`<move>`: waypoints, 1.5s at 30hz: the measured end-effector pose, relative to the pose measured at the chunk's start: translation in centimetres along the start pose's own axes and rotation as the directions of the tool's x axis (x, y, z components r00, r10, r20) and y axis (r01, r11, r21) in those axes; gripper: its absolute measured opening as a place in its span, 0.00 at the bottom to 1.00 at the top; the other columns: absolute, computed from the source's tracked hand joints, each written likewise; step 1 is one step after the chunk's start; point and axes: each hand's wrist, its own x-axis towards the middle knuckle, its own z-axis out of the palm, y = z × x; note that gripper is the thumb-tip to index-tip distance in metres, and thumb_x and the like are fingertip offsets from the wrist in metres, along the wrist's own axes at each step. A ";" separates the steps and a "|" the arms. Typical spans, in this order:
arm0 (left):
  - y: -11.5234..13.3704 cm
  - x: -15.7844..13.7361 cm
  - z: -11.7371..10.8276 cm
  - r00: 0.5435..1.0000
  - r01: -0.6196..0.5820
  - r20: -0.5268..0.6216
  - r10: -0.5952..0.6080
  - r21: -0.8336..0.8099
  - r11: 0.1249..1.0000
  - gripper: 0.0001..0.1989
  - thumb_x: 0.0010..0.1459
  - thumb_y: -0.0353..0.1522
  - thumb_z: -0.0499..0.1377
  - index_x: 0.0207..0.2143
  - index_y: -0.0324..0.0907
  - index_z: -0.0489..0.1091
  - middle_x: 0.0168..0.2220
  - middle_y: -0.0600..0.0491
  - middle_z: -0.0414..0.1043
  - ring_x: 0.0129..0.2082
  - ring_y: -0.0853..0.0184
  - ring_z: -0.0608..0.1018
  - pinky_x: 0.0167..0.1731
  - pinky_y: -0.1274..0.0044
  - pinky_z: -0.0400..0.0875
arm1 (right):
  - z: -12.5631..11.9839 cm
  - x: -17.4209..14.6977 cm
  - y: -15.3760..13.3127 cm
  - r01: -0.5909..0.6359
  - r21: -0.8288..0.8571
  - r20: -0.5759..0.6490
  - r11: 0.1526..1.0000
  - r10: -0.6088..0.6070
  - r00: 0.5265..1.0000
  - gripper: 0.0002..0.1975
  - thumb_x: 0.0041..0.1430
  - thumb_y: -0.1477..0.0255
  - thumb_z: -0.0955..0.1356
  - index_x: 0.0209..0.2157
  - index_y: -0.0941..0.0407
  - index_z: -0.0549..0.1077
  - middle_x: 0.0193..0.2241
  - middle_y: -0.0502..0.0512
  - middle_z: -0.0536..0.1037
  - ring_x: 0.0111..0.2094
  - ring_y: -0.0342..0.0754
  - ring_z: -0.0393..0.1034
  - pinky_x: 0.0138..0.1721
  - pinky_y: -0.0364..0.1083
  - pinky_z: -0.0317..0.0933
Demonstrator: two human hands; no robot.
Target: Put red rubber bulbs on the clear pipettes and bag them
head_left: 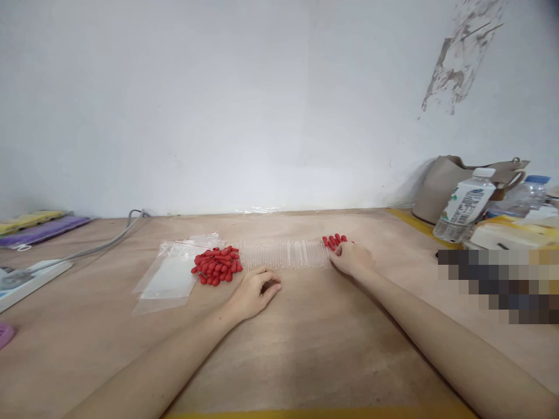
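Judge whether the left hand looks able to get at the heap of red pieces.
Probably yes: the left hand is close beside the heap of red pieces, with nothing visible in between, though its fingers point away.

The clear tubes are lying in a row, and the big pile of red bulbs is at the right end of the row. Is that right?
Not quite: the head view shows the big pile of red bulbs at the left end, near the left hand. The clear tubes do lie in a row.
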 end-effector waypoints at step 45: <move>-5.9 1.2 -8.2 0.804 0.592 -0.332 -0.494 0.532 0.605 0.17 0.49 0.45 0.51 0.28 0.44 0.72 0.37 0.46 0.69 0.42 0.53 0.68 0.40 0.64 0.60 | 0.5 -5.1 -3.5 0.605 0.345 -0.052 0.718 -0.629 0.776 0.10 0.53 0.64 0.65 0.32 0.57 0.67 0.31 0.52 0.70 0.30 0.43 0.63 0.29 0.41 0.54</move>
